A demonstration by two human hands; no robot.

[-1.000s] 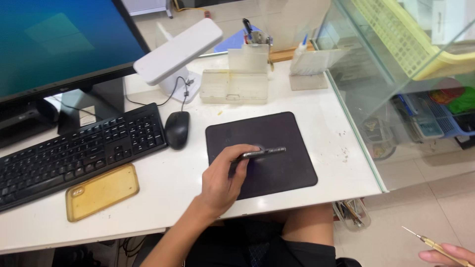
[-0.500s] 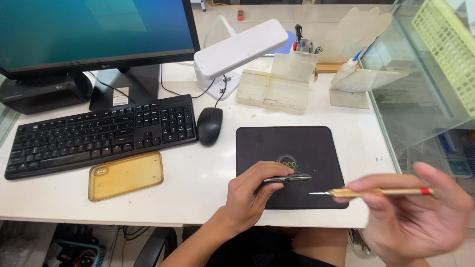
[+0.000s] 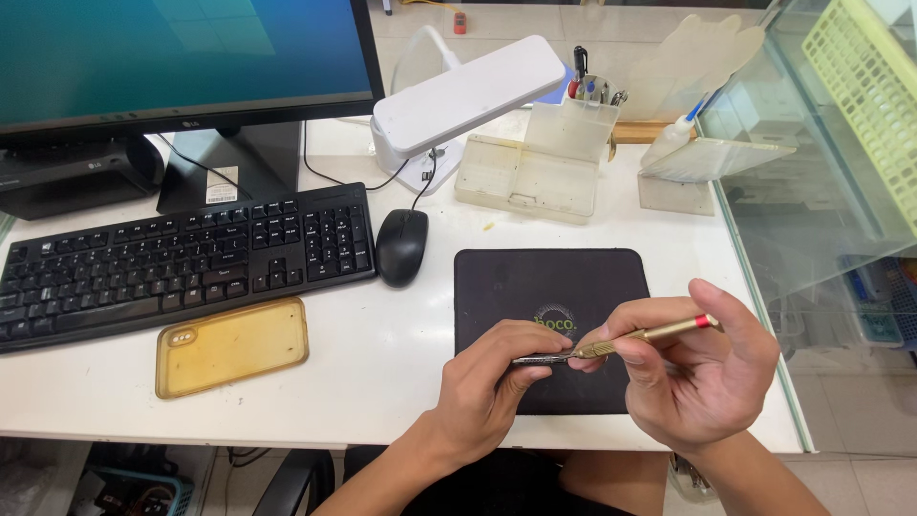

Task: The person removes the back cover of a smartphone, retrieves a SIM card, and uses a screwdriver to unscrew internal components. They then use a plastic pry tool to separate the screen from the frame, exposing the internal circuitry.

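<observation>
Slippage is the risk: right hand (image 3: 702,377) pinches a slim brass-coloured screwdriver (image 3: 650,335), tip against the thin dark metal part (image 3: 538,359) clamped in left hand (image 3: 492,387) fingers above the black mat (image 3: 549,287); sideways pressure could skid it.

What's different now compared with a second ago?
The right hand came up from low on the right with a gold screwdriver and brought its tip to the thin dark piece that the left hand keeps holding over the black mat. Keyboard, mouse and yellow phone case stayed put.
</observation>
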